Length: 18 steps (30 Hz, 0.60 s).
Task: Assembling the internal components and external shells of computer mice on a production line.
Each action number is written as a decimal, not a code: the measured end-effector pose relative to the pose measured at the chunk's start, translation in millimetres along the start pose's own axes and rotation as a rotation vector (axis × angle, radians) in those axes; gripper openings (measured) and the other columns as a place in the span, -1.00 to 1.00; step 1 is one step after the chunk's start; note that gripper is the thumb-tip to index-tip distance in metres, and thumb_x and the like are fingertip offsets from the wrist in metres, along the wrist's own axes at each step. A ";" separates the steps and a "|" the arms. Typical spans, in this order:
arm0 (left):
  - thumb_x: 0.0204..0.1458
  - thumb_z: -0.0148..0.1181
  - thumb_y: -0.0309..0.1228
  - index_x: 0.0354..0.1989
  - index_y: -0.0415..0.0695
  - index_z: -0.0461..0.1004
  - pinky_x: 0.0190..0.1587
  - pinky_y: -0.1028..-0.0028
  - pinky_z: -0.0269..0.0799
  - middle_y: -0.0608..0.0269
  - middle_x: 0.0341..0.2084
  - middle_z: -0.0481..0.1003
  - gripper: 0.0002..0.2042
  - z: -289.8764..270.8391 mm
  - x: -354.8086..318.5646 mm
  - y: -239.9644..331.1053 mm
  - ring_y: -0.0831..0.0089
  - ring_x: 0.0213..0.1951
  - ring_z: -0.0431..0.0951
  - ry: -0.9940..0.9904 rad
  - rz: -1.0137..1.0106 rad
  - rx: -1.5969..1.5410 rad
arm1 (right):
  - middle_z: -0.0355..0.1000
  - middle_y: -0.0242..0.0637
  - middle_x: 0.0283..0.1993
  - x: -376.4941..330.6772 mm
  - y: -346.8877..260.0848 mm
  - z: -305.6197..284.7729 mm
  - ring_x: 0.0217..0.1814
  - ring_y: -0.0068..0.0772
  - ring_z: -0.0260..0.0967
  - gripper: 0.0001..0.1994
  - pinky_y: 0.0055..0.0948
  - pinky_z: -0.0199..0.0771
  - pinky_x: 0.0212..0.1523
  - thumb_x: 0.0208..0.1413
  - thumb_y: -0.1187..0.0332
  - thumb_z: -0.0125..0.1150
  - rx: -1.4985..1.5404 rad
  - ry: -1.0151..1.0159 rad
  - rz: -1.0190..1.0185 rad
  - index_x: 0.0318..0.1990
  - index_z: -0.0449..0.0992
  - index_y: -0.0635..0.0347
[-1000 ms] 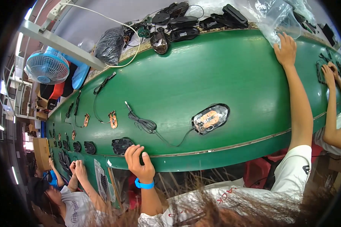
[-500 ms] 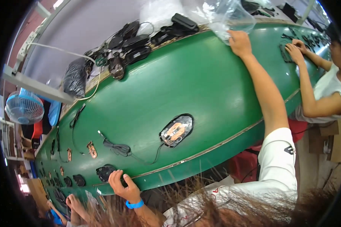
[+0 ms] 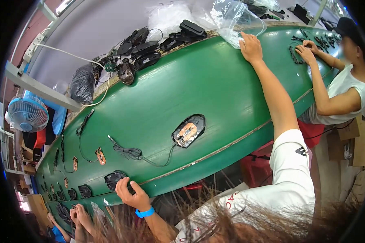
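Note:
My right arm stretches across the green bench, and my right hand (image 3: 251,47) has its curled fingertips on the lower edge of a clear plastic bag (image 3: 235,24) at the far side. At the near edge on the left, my left hand (image 3: 134,197), above a blue wristband, rests with thumb and fingers apart beside a black mouse base (image 3: 114,179). Whether its fingertips touch that base is hard to tell. Between my arms lies an opened computer mouse (image 3: 188,131) with a copper-coloured circuit board inside. Its coiled black cable (image 3: 127,152) runs off to the left.
Black mouse shells (image 3: 140,47) and a dark wrapped bundle (image 3: 82,84) line the far edge. Loose circuit boards (image 3: 100,156) with cables lie to the left. A co-worker (image 3: 338,89) handles cables at the right; other hands (image 3: 81,218) work at lower left. A blue fan (image 3: 27,113) stands beyond.
The view has shifted slightly. My right hand and the plastic bag are a little farther left, and the bag's shape has changed. My left hand stays beside the mouse base.

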<state>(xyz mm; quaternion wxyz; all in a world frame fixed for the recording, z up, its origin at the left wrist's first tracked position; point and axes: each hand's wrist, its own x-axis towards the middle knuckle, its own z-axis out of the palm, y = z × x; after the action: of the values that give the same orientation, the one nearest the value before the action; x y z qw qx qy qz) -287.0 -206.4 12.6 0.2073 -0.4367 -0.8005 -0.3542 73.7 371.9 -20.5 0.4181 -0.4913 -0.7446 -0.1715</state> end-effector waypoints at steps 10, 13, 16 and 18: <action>0.00 0.13 -0.58 -0.23 -0.26 0.53 0.07 0.11 0.37 0.03 -0.20 0.55 -0.84 -1.1 -1.3 -3.1 0.04 -0.05 0.50 0.045 -0.006 -0.103 | 0.50 -0.25 0.12 -43.9 -5.9 -46.7 0.23 -0.14 0.36 -0.66 -0.13 0.37 0.23 0.23 0.29 0.09 0.130 -0.200 -0.055 0.14 0.53 0.03; 0.00 0.13 -0.57 -0.23 -0.26 0.53 0.07 0.11 0.36 0.03 -0.20 0.55 -0.84 -4.9 -1.5 -5.6 0.04 -0.06 0.50 0.062 0.002 -0.147 | 0.47 -0.21 0.18 -53.7 -14.2 -61.6 0.25 -0.11 0.35 -0.64 -0.12 0.36 0.26 0.24 0.29 0.08 0.111 -0.266 -0.014 0.17 0.51 0.01; -0.01 0.13 -0.57 -0.24 -0.26 0.53 0.07 0.11 0.36 0.03 -0.20 0.55 -0.84 -6.1 -0.6 -7.3 0.04 -0.07 0.50 0.052 0.006 -0.170 | 0.42 -0.16 0.26 -56.8 -23.2 -67.1 0.28 -0.08 0.33 -0.62 -0.13 0.35 0.30 0.26 0.28 0.07 0.049 -0.336 0.061 0.21 0.50 -0.01; -0.02 0.13 -0.57 -0.24 -0.26 0.53 0.06 0.11 0.36 0.03 -0.21 0.55 -0.84 -7.0 0.0 -7.3 0.03 -0.07 0.50 0.053 0.010 -0.176 | 0.34 -0.10 0.33 -55.3 -27.6 -67.4 0.33 -0.06 0.29 -0.60 -0.12 0.33 0.32 0.27 0.26 0.06 0.018 -0.365 0.052 0.24 0.49 -0.06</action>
<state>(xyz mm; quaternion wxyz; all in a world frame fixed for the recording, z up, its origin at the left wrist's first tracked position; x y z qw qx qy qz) -293.0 -214.4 14.5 0.1911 -0.4477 -0.7584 -0.4335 89.5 281.8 -20.0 0.2846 -0.5295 -0.7967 -0.0620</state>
